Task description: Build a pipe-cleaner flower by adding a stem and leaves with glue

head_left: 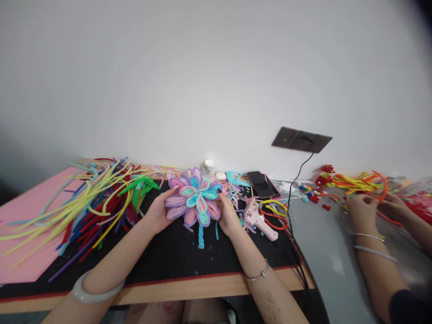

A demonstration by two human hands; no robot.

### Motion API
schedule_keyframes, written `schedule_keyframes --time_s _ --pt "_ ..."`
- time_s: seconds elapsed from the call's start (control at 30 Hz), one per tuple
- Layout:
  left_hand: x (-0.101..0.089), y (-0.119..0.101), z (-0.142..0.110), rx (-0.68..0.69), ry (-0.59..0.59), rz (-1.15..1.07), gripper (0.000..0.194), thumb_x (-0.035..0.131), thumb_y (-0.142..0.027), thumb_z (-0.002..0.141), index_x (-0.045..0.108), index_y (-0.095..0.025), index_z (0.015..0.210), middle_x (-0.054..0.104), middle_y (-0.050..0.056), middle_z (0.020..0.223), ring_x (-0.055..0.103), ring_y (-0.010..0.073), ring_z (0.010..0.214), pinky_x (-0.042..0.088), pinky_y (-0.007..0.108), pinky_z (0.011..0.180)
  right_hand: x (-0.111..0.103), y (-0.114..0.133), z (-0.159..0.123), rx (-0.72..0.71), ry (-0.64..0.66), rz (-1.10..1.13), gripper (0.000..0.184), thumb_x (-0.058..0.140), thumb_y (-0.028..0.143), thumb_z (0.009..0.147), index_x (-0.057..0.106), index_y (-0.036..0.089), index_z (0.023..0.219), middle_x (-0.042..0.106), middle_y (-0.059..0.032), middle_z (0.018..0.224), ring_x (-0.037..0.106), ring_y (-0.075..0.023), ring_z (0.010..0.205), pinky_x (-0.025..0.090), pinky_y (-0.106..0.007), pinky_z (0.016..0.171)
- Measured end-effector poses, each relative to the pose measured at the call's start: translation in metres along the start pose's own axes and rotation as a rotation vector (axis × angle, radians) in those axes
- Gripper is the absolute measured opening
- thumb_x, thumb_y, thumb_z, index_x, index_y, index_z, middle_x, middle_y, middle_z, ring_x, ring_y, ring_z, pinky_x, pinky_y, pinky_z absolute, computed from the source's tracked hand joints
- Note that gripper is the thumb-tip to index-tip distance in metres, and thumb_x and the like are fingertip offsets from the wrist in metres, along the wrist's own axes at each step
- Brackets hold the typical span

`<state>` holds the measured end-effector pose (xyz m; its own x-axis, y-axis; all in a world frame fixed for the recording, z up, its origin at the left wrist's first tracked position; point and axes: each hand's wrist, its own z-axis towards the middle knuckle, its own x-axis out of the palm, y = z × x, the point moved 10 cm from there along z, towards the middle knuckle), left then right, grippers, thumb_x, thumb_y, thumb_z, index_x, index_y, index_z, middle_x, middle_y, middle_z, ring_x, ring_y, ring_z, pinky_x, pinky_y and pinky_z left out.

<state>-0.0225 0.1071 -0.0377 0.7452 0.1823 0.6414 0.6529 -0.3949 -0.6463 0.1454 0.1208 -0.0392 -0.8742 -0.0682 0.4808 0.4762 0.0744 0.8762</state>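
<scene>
Between my two hands a layered pipe-cleaner flower (pixel 198 198) in purple, pink and turquoise faces up, with a twisted blue stem (pixel 201 237) hanging below it. My left hand (pixel 162 209) grips the outer petals on the left, its thumb on top. On the opposite side my right hand (pixel 227 210) holds the petal edge, fingers partly hidden behind. Right of the flower, a pale pink glue gun (pixel 258 221) lies on the black mat (pixel 151 263).
Loose pipe cleaners (pixel 101 202) and pink paper (pixel 27 243) spread over the left. Behind are a white cup (pixel 208 167) and a phone (pixel 261 183). A black cord (pixel 293 202) runs from the wall socket (pixel 300 140). A co-worker's hands (pixel 366 209) hold orange pipe cleaners at right.
</scene>
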Motion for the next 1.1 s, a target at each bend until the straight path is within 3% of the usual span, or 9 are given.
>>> schedule_keyframes --time_s 0.17,0.6,1.1 --pt "0.0021 -0.0007 -0.0001 -0.001 -0.005 -0.003 0.016 0.048 -0.018 0.088 0.061 -0.014 0.079 0.069 0.005 0.068 0.066 0.0173 0.055 0.053 0.026 0.048 0.0007 0.0005 -0.0002 -0.003 0.004 0.028 0.027 0.063 0.047 0.079 0.067 0.021 0.081 0.066 0.0010 0.061 0.058 -0.0169 0.056 0.044 -0.028 0.054" --pt "0.0023 0.0000 -0.0007 0.000 0.011 -0.007 0.015 0.049 -0.019 0.088 0.062 -0.013 0.080 0.069 0.005 0.067 0.065 0.0178 0.054 0.053 0.026 0.047 -0.0004 0.0001 0.0004 -0.006 0.000 -0.021 0.034 0.062 0.052 0.078 0.068 0.021 0.089 0.069 -0.0015 0.067 0.064 -0.0215 0.068 0.048 -0.032 0.060" --pt "0.0011 -0.0002 -0.0013 0.002 -0.012 0.003 0.016 0.049 -0.019 0.088 0.061 -0.015 0.078 0.067 0.004 0.066 0.064 0.0167 0.053 0.052 0.026 0.047 -0.0008 -0.0022 0.0009 0.014 -0.003 0.005 0.029 0.063 0.048 0.078 0.067 0.021 0.087 0.064 0.0009 0.059 0.059 -0.0186 0.058 0.045 -0.029 0.055"
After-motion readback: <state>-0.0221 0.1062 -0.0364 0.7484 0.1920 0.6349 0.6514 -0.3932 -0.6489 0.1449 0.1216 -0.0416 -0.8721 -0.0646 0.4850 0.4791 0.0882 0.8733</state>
